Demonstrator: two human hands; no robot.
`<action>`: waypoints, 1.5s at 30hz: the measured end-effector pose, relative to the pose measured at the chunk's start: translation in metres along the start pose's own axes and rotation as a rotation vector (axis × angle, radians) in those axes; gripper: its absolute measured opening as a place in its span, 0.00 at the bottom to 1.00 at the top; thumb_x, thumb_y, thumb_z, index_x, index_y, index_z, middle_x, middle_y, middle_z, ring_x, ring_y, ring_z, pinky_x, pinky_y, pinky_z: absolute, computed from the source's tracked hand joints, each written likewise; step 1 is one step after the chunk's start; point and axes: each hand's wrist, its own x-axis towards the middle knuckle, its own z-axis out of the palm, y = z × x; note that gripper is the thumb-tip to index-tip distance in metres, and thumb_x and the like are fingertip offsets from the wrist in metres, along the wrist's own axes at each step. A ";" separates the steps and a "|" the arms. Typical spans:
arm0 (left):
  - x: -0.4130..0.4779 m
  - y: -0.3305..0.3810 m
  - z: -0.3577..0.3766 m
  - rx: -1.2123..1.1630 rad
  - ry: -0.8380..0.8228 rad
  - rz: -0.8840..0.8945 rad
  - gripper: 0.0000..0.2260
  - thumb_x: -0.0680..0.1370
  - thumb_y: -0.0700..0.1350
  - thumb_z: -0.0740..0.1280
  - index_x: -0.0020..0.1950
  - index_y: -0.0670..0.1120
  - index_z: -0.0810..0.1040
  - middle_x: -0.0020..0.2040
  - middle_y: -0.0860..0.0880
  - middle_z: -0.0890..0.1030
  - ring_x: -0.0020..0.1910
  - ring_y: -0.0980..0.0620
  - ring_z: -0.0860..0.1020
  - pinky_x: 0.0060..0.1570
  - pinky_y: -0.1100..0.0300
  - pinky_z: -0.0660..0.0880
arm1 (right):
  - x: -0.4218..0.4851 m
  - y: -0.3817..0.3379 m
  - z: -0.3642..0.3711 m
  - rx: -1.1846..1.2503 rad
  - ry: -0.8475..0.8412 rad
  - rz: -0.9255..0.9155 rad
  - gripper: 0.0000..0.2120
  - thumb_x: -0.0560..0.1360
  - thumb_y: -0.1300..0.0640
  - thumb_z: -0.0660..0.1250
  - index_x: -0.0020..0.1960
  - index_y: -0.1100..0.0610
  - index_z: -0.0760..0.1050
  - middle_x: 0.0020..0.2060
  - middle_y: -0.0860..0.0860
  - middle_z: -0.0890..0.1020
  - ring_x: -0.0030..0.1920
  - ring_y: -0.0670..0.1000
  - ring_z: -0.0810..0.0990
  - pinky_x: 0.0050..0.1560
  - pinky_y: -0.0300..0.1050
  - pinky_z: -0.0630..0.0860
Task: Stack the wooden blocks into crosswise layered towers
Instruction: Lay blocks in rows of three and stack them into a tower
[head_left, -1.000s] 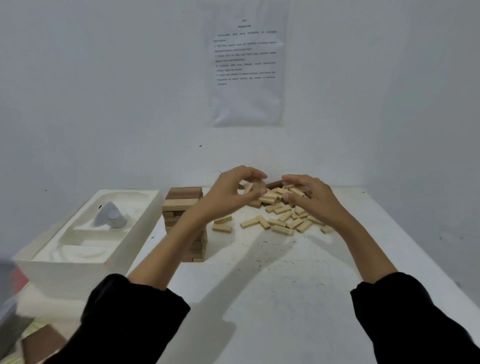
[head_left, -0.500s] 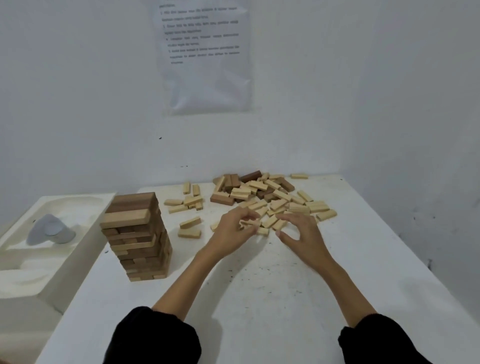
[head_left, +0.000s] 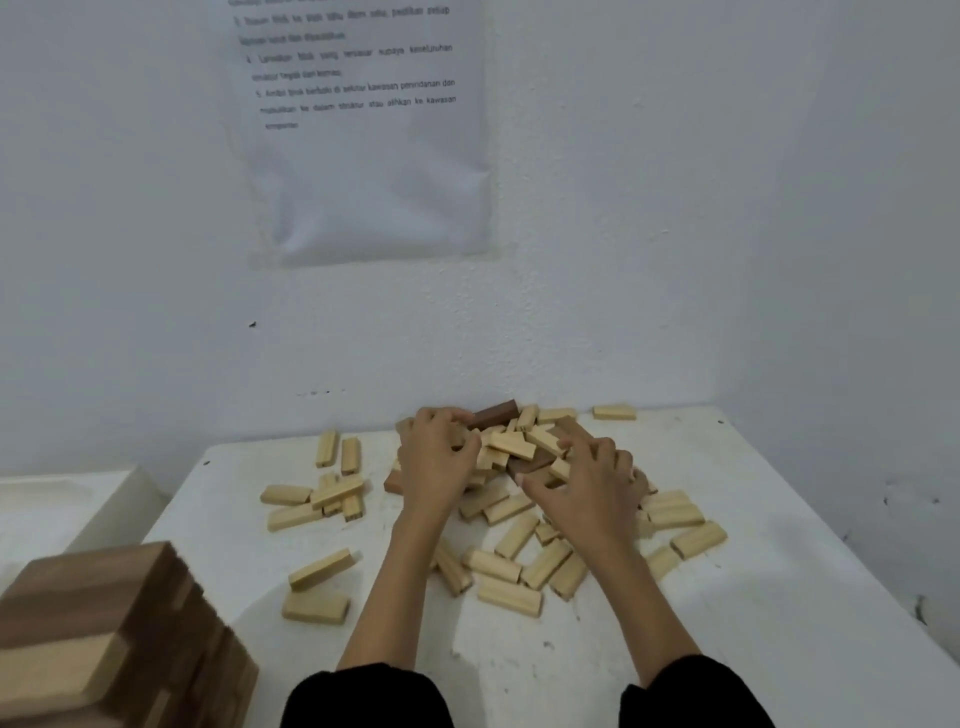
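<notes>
A heap of loose wooden blocks (head_left: 511, 446), mostly pale with a few dark brown ones, lies at the back middle of the white table (head_left: 753, 597). My left hand (head_left: 434, 462) reaches into the heap's left side, its fingers curled round a pale block. My right hand (head_left: 589, 486) sits on the heap's right side, fingers bent down over blocks and the thumb against a dark brown block (head_left: 530, 462). A built tower (head_left: 104, 629) of crosswise pale and dark layers stands at the near left, cut off by the frame edge.
Scattered pale blocks (head_left: 322, 569) lie left of and in front of the heap. A white foam tray (head_left: 62, 499) borders the table's left. A printed sheet (head_left: 363, 130) hangs on the wall behind. The table's right edge runs close to the side wall.
The view moved closer and tilted, so the tower now sits at the lower left corner. Both hands moved from the near edge of the blocks farther back into the heap.
</notes>
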 end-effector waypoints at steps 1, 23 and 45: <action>0.005 -0.002 0.003 0.063 0.006 -0.017 0.09 0.75 0.44 0.67 0.55 0.49 0.79 0.56 0.49 0.75 0.59 0.48 0.68 0.52 0.59 0.66 | 0.005 0.000 0.003 -0.025 -0.011 0.001 0.33 0.66 0.30 0.64 0.65 0.47 0.66 0.60 0.50 0.71 0.61 0.54 0.67 0.60 0.51 0.61; 0.030 -0.025 -0.013 0.188 -0.168 -0.166 0.15 0.77 0.48 0.66 0.63 0.49 0.76 0.62 0.44 0.71 0.61 0.43 0.71 0.61 0.43 0.68 | 0.013 0.000 0.013 -0.074 -0.068 -0.082 0.29 0.68 0.31 0.63 0.68 0.35 0.64 0.70 0.48 0.63 0.69 0.52 0.61 0.64 0.52 0.59; 0.037 -0.041 -0.023 0.206 -0.301 -0.224 0.19 0.80 0.43 0.62 0.71 0.52 0.69 0.65 0.41 0.74 0.66 0.40 0.68 0.65 0.50 0.65 | 0.027 0.021 -0.004 0.346 0.015 -0.377 0.35 0.60 0.54 0.76 0.66 0.50 0.70 0.59 0.48 0.76 0.56 0.51 0.72 0.56 0.48 0.69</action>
